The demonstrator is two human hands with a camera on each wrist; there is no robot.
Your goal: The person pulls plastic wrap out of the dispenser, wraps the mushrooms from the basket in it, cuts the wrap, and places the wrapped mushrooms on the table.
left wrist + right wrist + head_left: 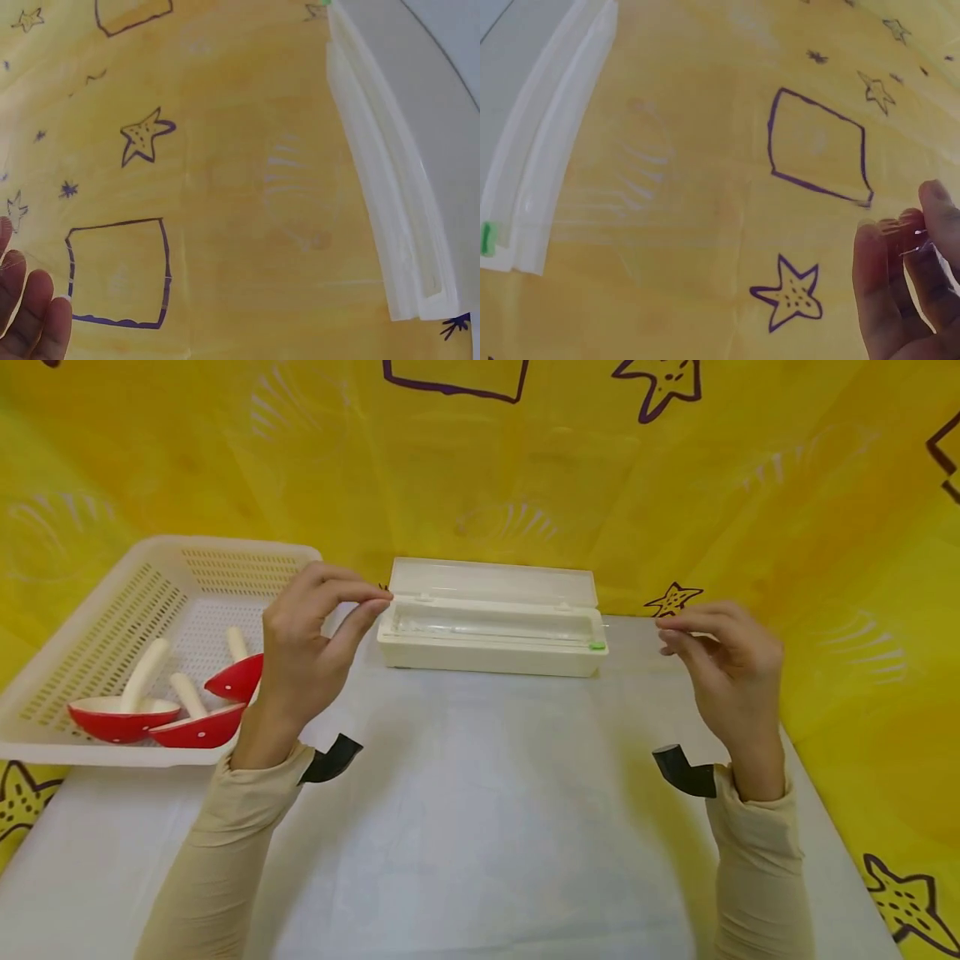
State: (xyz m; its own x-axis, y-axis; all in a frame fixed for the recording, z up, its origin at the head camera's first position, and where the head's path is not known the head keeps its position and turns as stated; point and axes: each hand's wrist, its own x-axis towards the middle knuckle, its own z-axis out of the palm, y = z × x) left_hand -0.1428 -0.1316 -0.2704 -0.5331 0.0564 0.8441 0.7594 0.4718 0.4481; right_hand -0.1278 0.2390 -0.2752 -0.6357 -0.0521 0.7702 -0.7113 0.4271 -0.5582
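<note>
Apparently, left-hand grip (303, 639) and right-hand grip (731, 668) pinch clear film (909, 226); white box (491, 658) beyond, between them, long axis along bench's (480, 793) far edge, left nearer.

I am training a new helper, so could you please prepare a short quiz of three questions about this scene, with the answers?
1. Count: how many red pieces with white stems show in the basket?
2. True or false: the white box is closed by its lid.
3. Choose: what does the right hand pinch?
A) the green tab
B) clear film
C) a red piece

Key:
1. Three.
2. False; the lid of the white box stands open.
3. B.
</note>
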